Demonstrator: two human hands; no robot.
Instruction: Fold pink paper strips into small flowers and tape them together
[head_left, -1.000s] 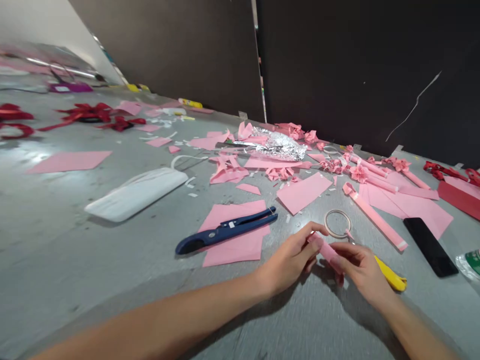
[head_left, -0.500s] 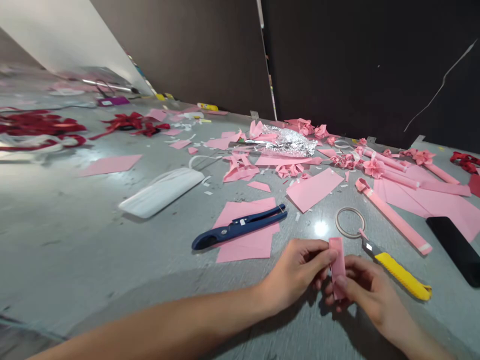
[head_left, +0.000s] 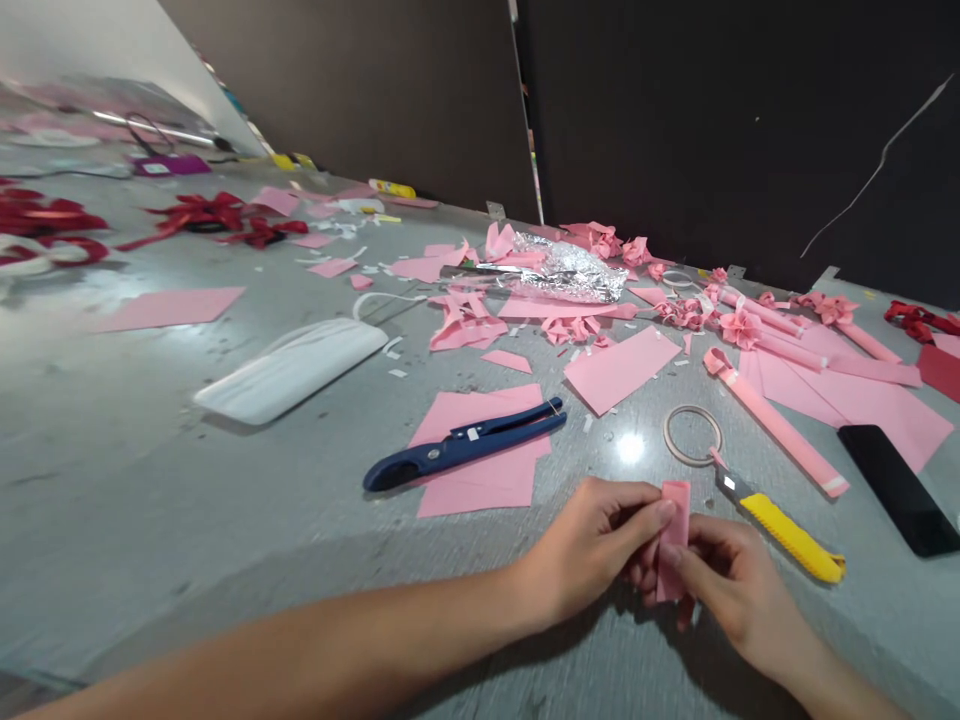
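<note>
Find a folded pink strip (head_left: 679, 527) toward the near edge of the desk (head_left: 187, 500), right of the middle, held roughly upright between two hands. Note left hand (head_left: 600, 540) clamped on the upper left side of the strip, with thumb across the front and fingers partly hidden behind. Note right hand (head_left: 739, 580) clamped on the opposite side, lower down, with thumb pressed to the front and fingers curled behind. Cannot tell contact between lower end of strip and desk. Record just beyond the right hand a yellow-handled cutter (head_left: 791, 538), lying slantwise with blade toward a thin pale ring (head_left: 666, 437). Record toward the right edge a black phone (head_left: 896, 490) and, near it, a pink rolled tube (head_left: 784, 425) with a white band at each end. Observe left of the strip a dark-blue cutting tool (head_left: 450, 451), lying across stacked pink sheets (head_left: 480, 492); farther left, a white face mask (head_left: 296, 370). Log along the far edge, below a dark panel (head_left: 735, 130), crumpled clear wrapping (head_left: 581, 272) and pink paper flowers (head_left: 739, 327). Log red ribbon bows (head_left: 199, 212) toward the far left corner, partly blurred.
</note>
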